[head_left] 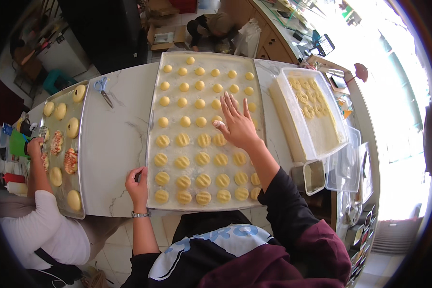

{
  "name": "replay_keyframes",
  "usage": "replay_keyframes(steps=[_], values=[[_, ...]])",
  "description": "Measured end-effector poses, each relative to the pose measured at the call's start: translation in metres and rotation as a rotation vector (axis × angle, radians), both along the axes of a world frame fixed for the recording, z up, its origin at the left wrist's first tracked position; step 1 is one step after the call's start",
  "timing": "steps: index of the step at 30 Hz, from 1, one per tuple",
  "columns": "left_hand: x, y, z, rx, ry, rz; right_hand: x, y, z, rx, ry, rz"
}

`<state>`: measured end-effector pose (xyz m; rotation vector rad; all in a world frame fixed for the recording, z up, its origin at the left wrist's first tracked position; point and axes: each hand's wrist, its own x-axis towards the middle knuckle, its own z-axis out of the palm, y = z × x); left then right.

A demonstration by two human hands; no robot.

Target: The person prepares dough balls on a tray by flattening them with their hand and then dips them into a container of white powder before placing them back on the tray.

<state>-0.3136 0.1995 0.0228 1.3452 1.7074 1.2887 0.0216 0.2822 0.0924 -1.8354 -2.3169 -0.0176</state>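
Observation:
A large metal tray (pixel 154 144) holds rows of small yellow dough balls (pixel 182 102); the rows nearer me are flattened discs (pixel 204 180) with groove marks. My right hand (pixel 235 122) is over the right-middle balls, fingers stretched out, thumb dusted white; whether it touches them I cannot tell. My left hand (pixel 137 185) has curled fingers on the tray's left edge, near the front corner. On the right stands a plastic container (pixel 321 132) with shaped yellow pieces inside.
A co-worker (pixel 48 221) at left reaches to a second tray (pixel 81 125) of buns. Blue scissors (pixel 102 89) lie between the trays. A square metal tin (pixel 314 177) and plastic lids (pixel 343 170) are at right. Another person (pixel 211 29) crouches beyond the table among cardboard boxes.

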Motion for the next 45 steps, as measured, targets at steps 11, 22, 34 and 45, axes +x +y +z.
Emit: replay_keyframes(steps=[11,22,34,45], values=[[0.002,-0.001,0.006,0.016,0.034,0.003,-0.04,0.013,0.007,-0.02,-0.012,0.112],[0.002,0.001,-0.002,0.081,-0.012,0.014,-0.08,0.027,-0.001,-0.024,0.017,0.25],[0.006,0.001,0.008,0.046,0.043,0.02,-0.133,0.052,0.002,0.088,0.031,0.374],[0.003,0.0,0.004,0.073,0.037,0.028,-0.151,0.107,-0.008,0.164,0.092,0.231]])
